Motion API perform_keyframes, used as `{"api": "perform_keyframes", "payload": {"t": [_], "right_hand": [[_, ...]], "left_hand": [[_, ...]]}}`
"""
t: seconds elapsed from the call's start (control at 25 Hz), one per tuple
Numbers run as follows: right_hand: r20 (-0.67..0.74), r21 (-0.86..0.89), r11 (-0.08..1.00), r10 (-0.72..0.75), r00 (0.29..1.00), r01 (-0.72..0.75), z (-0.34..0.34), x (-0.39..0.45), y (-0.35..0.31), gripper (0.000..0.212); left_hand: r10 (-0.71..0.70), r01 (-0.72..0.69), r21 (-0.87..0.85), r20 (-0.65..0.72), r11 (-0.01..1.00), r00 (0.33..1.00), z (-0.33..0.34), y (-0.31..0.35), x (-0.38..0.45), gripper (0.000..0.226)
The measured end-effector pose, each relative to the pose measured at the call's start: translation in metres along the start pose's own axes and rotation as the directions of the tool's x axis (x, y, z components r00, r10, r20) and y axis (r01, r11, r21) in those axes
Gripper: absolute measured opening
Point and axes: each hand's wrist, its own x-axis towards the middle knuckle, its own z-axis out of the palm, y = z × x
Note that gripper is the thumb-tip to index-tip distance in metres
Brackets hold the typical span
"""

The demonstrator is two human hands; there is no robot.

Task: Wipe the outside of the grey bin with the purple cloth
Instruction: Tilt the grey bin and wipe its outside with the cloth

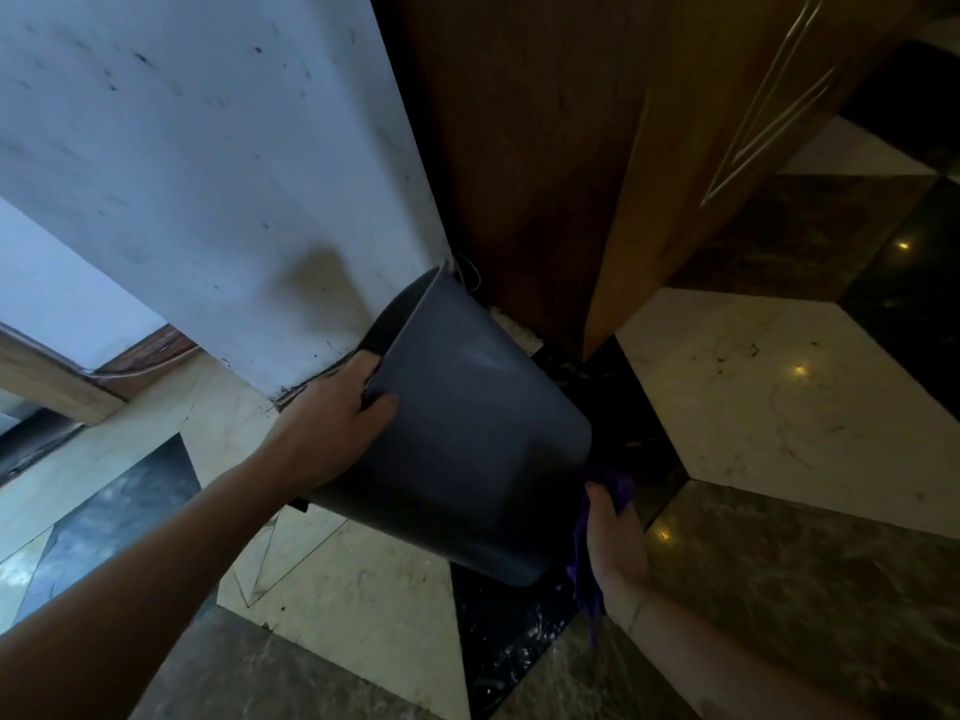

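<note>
The grey bin (pixel 467 439) is tilted over above the floor, its mouth turned up and left toward the wall and its base toward me. My left hand (pixel 332 423) grips its rim, thumb on the outside wall. At the bin's lower right side, my right hand (pixel 615 537) presses the purple cloth (pixel 621 485) against it. Part of the cloth hangs down below that hand, and the rest is hidden between the hand and the bin.
A stained white wall (pixel 218 174) stands at the left and a brown wooden cabinet (pixel 597 148) at the back right, meeting behind the bin. The glossy floor (pixel 779 397) has cream, brown and black marble tiles. A wooden frame (pixel 57 376) lies at the far left.
</note>
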Motion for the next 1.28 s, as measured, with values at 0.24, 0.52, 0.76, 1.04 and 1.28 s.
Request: {"api": "perform_keyframes", "payload": {"t": [0.24,0.52,0.76,1.04,1.28], "right_hand": [[0.149,-0.188,0.943,-0.249,0.957,0.275,-0.007,0.022,-0.127,0.070],[0.361,-0.236,0.918,-0.222,0.906,0.319,-0.004,0.053,-0.218,0.043],[0.360,-0.320,0.847,-0.307,0.881,0.425,0.030,0.064,-0.207,0.046],[0.427,-0.386,0.638,-0.517,0.742,0.666,0.040,0.069,-0.199,0.015],[0.428,-0.402,0.615,-0.529,0.733,0.679,0.039,0.067,-0.195,0.018]], "left_hand": [[0.284,-0.285,0.193,0.035,0.939,0.958,0.004,0.011,-0.006,0.036],[0.526,-0.494,0.266,-0.060,0.828,0.848,0.005,0.017,-0.013,0.029],[0.487,-0.397,0.524,-0.040,0.754,0.872,0.018,-0.014,0.006,0.025],[0.496,-0.369,0.527,-0.117,0.765,0.860,0.043,-0.029,0.002,0.035],[0.510,-0.376,0.524,-0.134,0.764,0.850,0.040,-0.030,0.000,0.039]]}}
